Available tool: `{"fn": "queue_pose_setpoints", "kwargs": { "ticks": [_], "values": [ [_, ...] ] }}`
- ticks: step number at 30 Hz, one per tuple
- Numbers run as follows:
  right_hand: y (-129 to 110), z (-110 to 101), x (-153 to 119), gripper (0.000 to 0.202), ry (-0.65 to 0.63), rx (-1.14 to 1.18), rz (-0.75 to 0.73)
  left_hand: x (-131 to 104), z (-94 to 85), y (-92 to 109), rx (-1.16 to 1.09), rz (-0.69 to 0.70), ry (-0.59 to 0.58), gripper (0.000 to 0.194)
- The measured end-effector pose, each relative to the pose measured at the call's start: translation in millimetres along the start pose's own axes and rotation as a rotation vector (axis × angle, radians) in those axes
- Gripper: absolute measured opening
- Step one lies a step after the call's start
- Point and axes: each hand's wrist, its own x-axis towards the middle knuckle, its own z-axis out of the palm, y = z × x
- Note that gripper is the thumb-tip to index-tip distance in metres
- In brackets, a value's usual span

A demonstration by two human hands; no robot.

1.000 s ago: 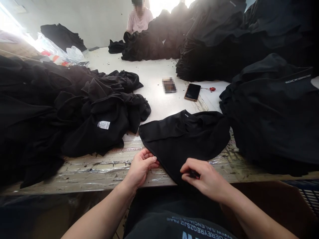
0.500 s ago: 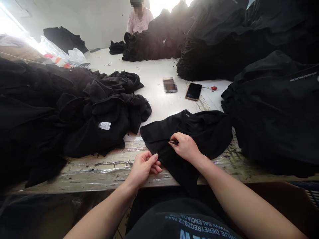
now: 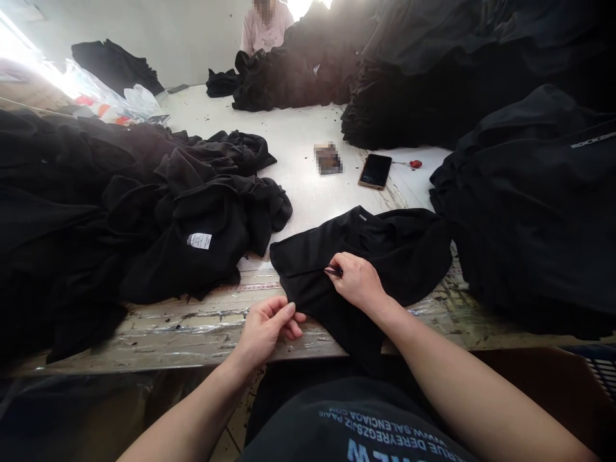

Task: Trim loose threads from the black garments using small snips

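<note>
From my end of the head feed, I have the right hand (image 3: 357,280) closed around a small dark tool (image 3: 333,271), its fingers drawn tightly together over the black garment (image 3: 402,266). The tool is too dark for me to make out its shape. The left hand (image 3: 270,325) sits at the garment's near-left edge, thumb and fingers loosely curled with a narrow gap; I can't tell whether it pinches the cloth or only rests beside it.

The garment lies on the table (image 3: 298,138) directly in front of the wearer, small white lettering (image 3: 362,218) at its neckline, the near corner hanging over the edge. My view of its middle is blocked by the right hand and forearm.

A loose heap of black clothes (image 3: 129,212) crowds in on the left, a white label (image 3: 199,240) showing on it. To the right, a stack of black garments (image 3: 524,224) stands close against the garment's far end. Beyond the garment I see a phone (image 3: 375,171), a red item (image 3: 415,164) on a thin cord, and a pixelated item (image 3: 328,159). Farther back, taller black piles (image 3: 414,83) partly hide a person in a pink shirt (image 3: 267,29).
</note>
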Motion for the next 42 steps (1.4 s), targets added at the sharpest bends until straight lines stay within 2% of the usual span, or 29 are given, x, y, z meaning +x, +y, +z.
{"fn": "queue_pose_setpoints", "kwargs": {
  "ticks": [7, 26, 33, 42],
  "values": [
    [-1, -1, -1, 0.01, -0.003, -0.009, 0.0, 2, -6.6, -4, 0.024, -0.01, -0.042, 0.027],
    [-1, 1, -6, 0.007, -0.003, -0.038, -0.017, 13, 7.9, 6, 0.154, -0.077, 0.016, 0.033],
    [-3, 1, -6, 0.008, -0.005, -0.049, -0.013, 15, 12.5, 9, 0.038, -0.088, 0.106, 0.04],
    [-4, 0, -6, 0.008, 0.006, -0.055, 0.007, 10, 6.7, 4, 0.015, -0.025, 0.078, 0.033]
  ]
}}
